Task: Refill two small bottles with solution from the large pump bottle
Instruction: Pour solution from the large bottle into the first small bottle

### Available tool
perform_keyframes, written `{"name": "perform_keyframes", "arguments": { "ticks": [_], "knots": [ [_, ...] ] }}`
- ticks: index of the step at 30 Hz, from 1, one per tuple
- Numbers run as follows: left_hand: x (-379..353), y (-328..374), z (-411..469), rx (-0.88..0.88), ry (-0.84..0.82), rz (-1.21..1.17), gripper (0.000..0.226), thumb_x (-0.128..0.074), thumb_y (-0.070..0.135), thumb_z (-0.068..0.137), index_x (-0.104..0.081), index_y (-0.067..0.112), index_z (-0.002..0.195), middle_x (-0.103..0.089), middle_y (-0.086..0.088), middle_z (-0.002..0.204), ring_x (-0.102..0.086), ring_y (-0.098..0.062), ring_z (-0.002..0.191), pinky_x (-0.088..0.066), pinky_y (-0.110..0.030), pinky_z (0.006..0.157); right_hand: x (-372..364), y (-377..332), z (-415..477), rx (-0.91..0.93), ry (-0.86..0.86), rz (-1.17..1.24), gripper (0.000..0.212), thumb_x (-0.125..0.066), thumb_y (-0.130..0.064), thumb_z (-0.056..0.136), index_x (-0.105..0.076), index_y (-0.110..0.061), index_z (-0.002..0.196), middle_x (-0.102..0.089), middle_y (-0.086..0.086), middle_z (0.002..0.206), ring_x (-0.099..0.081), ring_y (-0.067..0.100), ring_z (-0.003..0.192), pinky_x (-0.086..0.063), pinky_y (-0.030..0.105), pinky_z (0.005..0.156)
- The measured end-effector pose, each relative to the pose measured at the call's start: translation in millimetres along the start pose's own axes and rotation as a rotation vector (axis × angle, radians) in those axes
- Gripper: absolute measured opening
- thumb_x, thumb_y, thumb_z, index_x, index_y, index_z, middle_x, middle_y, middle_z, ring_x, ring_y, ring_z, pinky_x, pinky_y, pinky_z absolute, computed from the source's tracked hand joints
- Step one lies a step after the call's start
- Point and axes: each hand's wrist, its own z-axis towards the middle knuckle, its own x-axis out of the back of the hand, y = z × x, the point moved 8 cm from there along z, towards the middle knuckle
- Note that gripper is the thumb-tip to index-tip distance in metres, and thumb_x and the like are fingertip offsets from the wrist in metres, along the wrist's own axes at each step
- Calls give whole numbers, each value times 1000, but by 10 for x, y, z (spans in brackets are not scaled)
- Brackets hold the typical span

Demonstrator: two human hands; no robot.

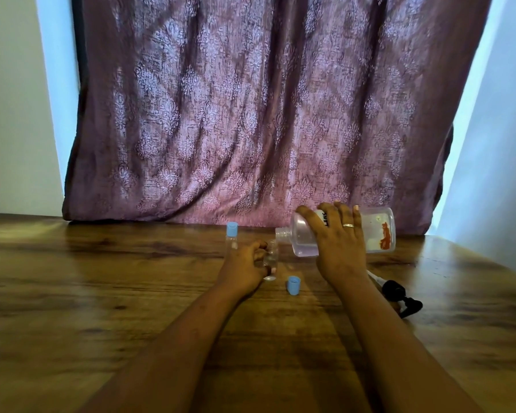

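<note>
My right hand (338, 242) grips the large clear bottle (376, 231), tipped on its side with its open neck pointing left, just above a small clear bottle (271, 257). My left hand (245, 263) holds that small uncapped bottle upright on the wooden table (102, 293). Its blue cap (293, 284) lies on the table just in front. A second small bottle with a blue cap (232, 234) stands upright behind my left hand. The black pump head (399, 296) with its white tube lies on the table to the right.
A purple patterned curtain (265, 114) hangs along the table's far edge, right behind the bottles. Pale walls flank it on both sides. Bare wood stretches to the left and toward me.
</note>
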Motion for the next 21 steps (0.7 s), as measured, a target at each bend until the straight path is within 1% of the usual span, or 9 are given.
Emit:
{"name": "perform_keyframes", "arguments": {
  "ticks": [3, 7, 12, 17, 21],
  "knots": [
    [-4, 0, -4, -1, -9, 3, 46, -73, 12, 79, -56, 22, 120, -66, 2, 123, -63, -12, 107, -52, -47, 94, -4, 0, 4, 1, -3, 2, 89, -67, 1, 69, -27, -41, 138, -37, 4, 140, -23, 31, 136, -9, 44, 116],
    [-6, -2, -1, -5, -5, -6, 45, -74, 12, 78, -57, 23, 119, -65, 3, 123, -61, -11, 113, -50, -47, 98, -7, 1, 7, 0, -10, -2, 91, -67, 1, 69, -25, -41, 138, -36, 4, 141, -22, 31, 136, -10, 44, 116],
    [4, -5, -3, -9, 13, -7, 45, -74, 10, 77, -59, 23, 118, -65, 4, 121, -61, -9, 108, -52, -46, 95, -5, -4, 8, 2, -19, -8, 92, -66, 2, 70, -24, -41, 139, -35, 4, 143, -21, 31, 137, -9, 45, 116],
    [-7, -7, 3, -15, 9, 0, 46, -74, 10, 77, -59, 24, 118, -65, 4, 122, -61, -10, 112, -51, -45, 98, -8, 1, 1, -1, -21, -12, 92, -66, 1, 70, -24, -41, 139, -35, 4, 143, -20, 31, 138, -9, 45, 116],
    [-9, 0, 6, -22, 10, 9, 47, -74, 10, 77, -58, 23, 119, -66, 4, 122, -61, -10, 110, -50, -44, 98, -13, 1, 3, -4, -25, -9, 92, -66, 1, 71, -23, -42, 140, -34, 4, 144, -20, 31, 138, -8, 45, 116]
  ]
}}
